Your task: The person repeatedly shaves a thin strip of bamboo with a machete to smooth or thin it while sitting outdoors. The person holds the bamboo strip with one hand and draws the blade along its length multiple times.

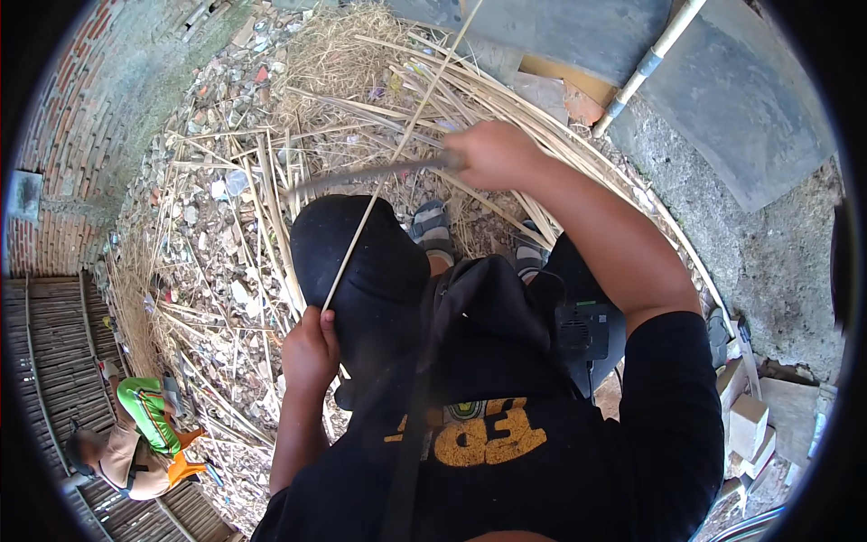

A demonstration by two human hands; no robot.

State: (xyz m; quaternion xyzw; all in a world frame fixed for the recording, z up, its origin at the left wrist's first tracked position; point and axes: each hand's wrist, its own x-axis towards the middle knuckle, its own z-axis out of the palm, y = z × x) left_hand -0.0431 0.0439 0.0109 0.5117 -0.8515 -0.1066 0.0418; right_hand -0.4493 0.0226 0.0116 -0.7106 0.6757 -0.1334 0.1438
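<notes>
- Bamboo strip [361, 237] runs thin and pale from beside the black-clad knee [361, 271] up past the head of the frame.
- Left hand [310, 350]: grip clamped on the strip's lower end.
- Right hand [495, 154]: grip closed on a knife [361, 174], blade crossing the strip.
- Beyond: cut bamboo slivers [506, 108] litter the rubble ground [208, 190].

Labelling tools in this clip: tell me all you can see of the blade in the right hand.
The blade is long, narrow and grey, metal by its look, and blurred. It lies roughly level, pointing to the person's left from the right hand, which closes over its handle end and hides the handle. It crosses a thin pale bamboo strip that the left hand grips lower down over the black-clad knee. Whether edge and strip touch cannot be told.
</notes>
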